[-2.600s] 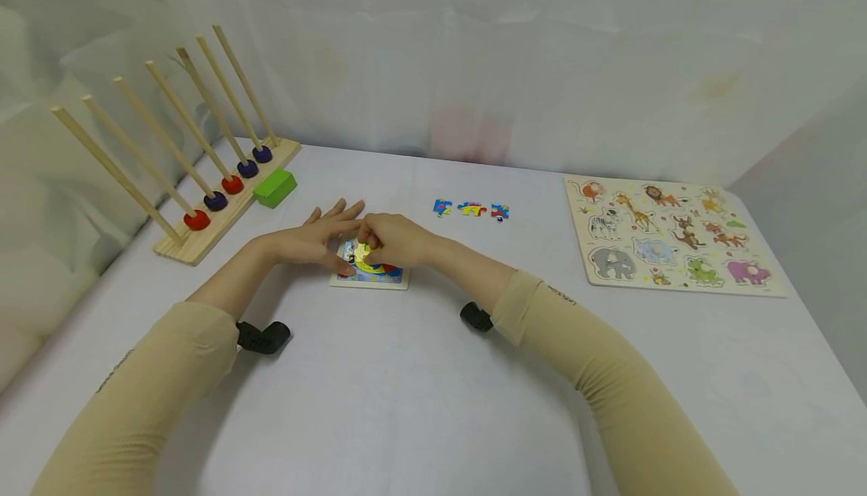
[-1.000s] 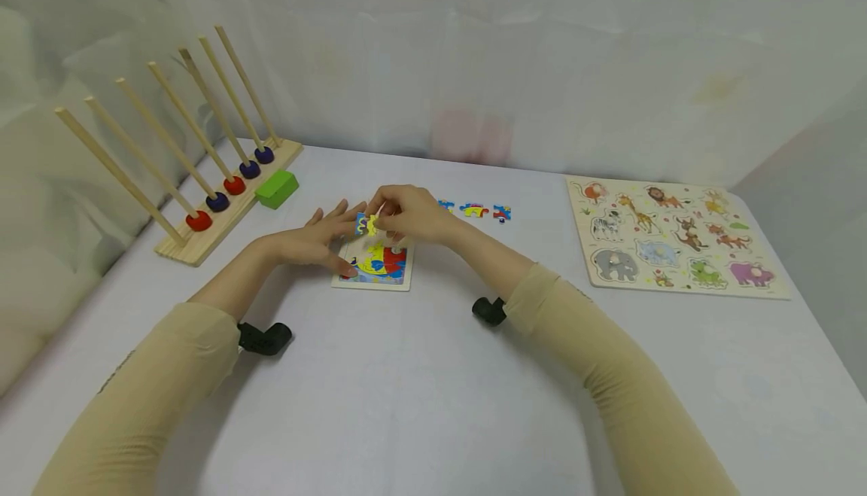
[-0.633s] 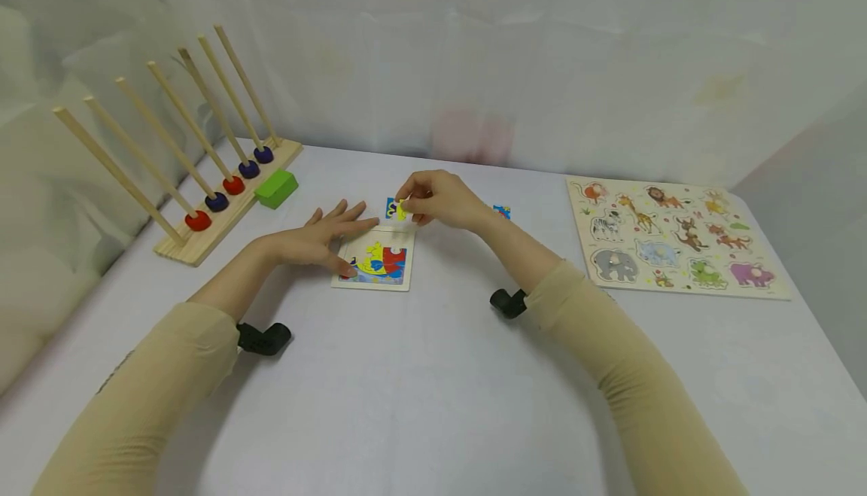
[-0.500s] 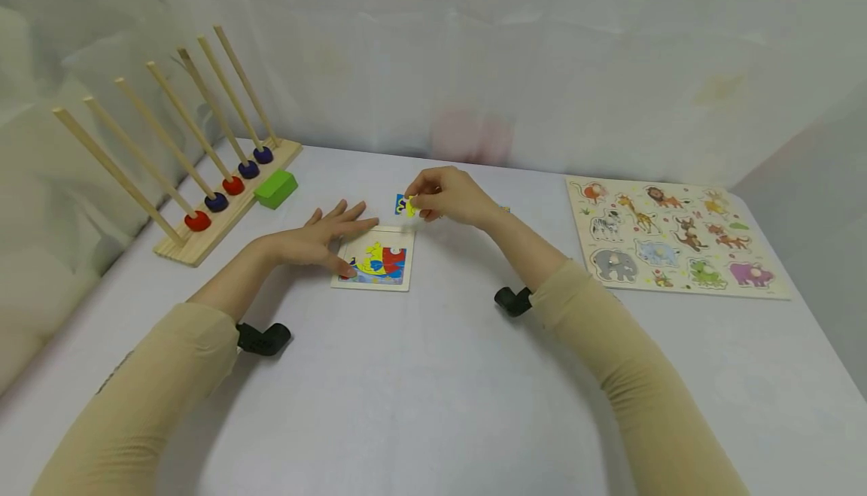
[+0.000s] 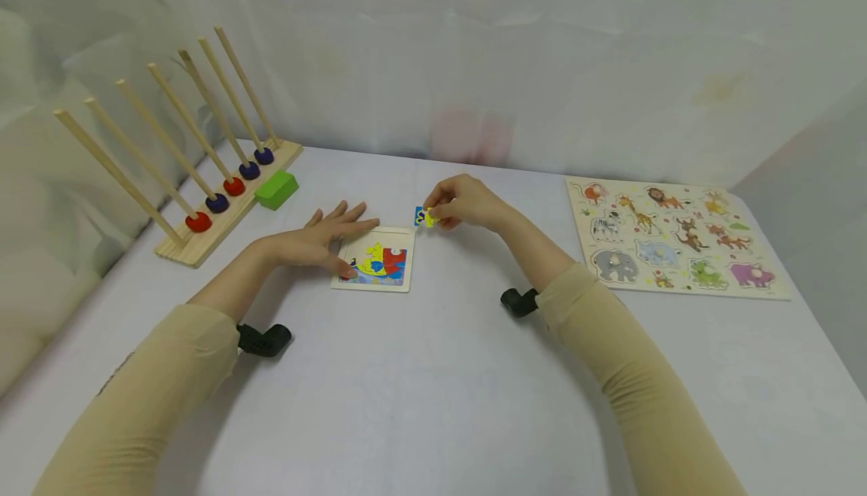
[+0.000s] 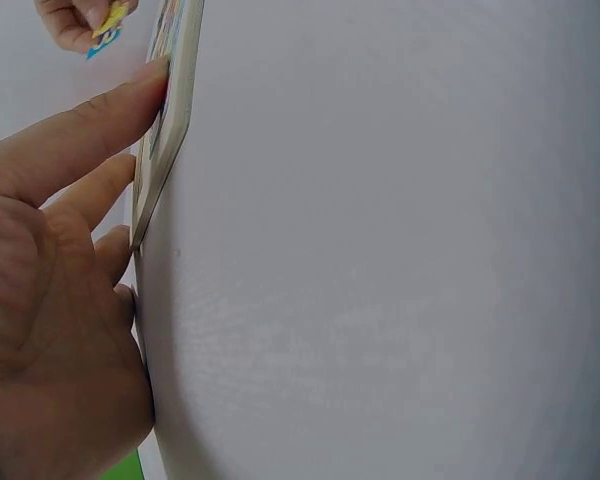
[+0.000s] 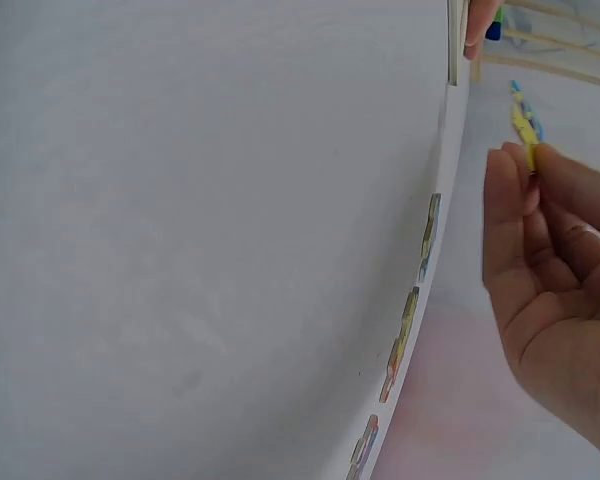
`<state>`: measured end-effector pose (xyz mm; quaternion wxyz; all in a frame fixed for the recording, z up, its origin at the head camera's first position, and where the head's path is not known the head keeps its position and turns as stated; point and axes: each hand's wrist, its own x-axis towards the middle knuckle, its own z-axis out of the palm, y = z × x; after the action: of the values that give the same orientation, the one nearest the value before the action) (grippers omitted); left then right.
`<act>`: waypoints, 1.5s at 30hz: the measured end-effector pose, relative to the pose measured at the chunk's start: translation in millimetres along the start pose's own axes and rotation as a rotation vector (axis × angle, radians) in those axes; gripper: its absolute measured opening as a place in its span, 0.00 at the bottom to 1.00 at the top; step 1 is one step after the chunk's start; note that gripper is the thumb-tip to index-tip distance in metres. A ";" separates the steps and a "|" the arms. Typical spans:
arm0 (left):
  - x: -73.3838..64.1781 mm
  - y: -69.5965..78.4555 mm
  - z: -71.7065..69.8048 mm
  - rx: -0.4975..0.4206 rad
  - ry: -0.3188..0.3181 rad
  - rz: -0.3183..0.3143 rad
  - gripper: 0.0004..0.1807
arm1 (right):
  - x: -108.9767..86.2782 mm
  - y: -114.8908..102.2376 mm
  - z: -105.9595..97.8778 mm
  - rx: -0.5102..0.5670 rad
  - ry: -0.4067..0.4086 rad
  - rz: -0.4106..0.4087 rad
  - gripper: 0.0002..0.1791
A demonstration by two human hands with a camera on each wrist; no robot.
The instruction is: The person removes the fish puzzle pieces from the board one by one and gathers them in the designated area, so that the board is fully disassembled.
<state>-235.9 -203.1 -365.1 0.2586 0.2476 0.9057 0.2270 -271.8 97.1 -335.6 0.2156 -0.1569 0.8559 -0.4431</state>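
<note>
Head view: the right hand point(image 5: 467, 204) pinches a yellow-and-blue puzzle piece point(image 5: 425, 217) between thumb and fingertips, raised near the far right corner of the part-filled tray point(image 5: 379, 287). The left hand point(image 5: 308, 244), fingers spread, rests its thumb on the tray. A light pinch at the edge and a steady tray should serve best, avoiding the three loose pieces point(image 7: 401, 345) on the counter point(image 5: 433, 383).

Before me, the puzzle point(image 5: 381, 261) lies right of the peg stand point(image 5: 228, 215) and block point(image 5: 276, 190), and left of the animal board point(image 5: 719, 254).
</note>
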 end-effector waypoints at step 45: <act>-1.5 3.9 1.0 -0.011 0.010 -0.004 0.51 | -2.9 11.6 -4.3 -0.092 0.054 0.185 0.06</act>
<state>-232.9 -200.6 -363.2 0.2558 0.2431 0.9063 0.2327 -272.4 107.9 -342.3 0.2251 -0.0747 0.8917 -0.3855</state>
